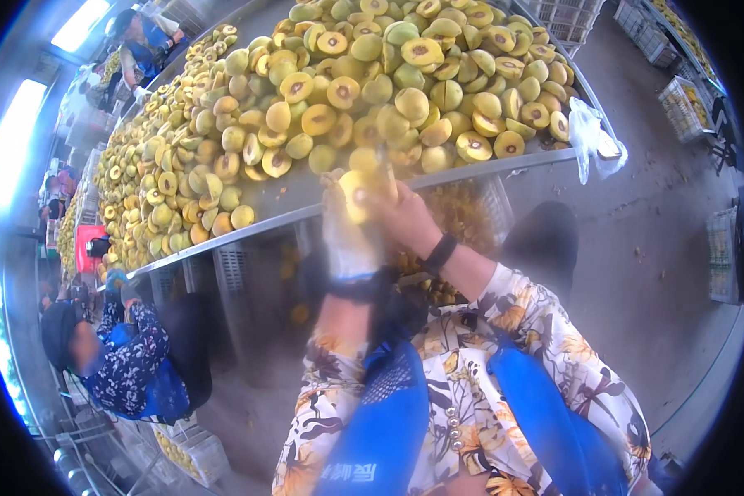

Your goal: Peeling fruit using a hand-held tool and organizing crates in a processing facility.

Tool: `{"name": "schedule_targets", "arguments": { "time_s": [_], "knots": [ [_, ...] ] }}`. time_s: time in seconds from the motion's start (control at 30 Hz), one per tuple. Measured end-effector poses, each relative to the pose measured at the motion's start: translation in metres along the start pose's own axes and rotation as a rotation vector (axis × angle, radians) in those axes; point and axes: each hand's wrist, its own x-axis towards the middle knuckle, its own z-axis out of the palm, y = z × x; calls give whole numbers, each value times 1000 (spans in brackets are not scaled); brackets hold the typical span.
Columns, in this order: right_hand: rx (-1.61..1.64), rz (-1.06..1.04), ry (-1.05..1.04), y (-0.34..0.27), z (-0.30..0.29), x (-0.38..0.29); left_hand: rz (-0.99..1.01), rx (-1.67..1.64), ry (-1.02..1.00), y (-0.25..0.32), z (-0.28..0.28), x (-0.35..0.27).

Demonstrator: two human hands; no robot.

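My left hand, in a whitish glove, holds a halved yellow peach with its cut face and pit cavity showing. Close against that half is my bare right hand, its fingers closed around a thin upright tool. Blur hides the tool's exact kind, and I cannot tell whether it touches the flesh. Both hands are just above the near edge of a metal-rimmed table. Beyond them lies a large heap of halved peaches, some cut side up with brown-red centres.
Under the table edge sits a crate of peach scraps. A plastic bag hangs at the table's right corner. One co-worker sits to the left; another person stands across the table. Plastic crates stand on the right-hand floor.
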Motion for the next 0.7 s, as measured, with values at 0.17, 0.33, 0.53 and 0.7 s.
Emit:
{"name": "schedule_targets", "arguments": {
  "time_s": [0.17, 0.33, 0.53, 0.7],
  "knots": [
    [-617, -373, 72, 24, -9, -23, -107, -107, -67, -9, -26, 2],
    [-719, -275, -61, 35, -14, -37, 284, 354, 15, -10, -18, -6],
    [-687, -264, -3, 30, -17, -46, 475, 697, -81, -27, -40, 1],
    [-720, -269, -36, 41, -18, -50, 367, 559, -80, -31, -36, -3]
  ]
}}
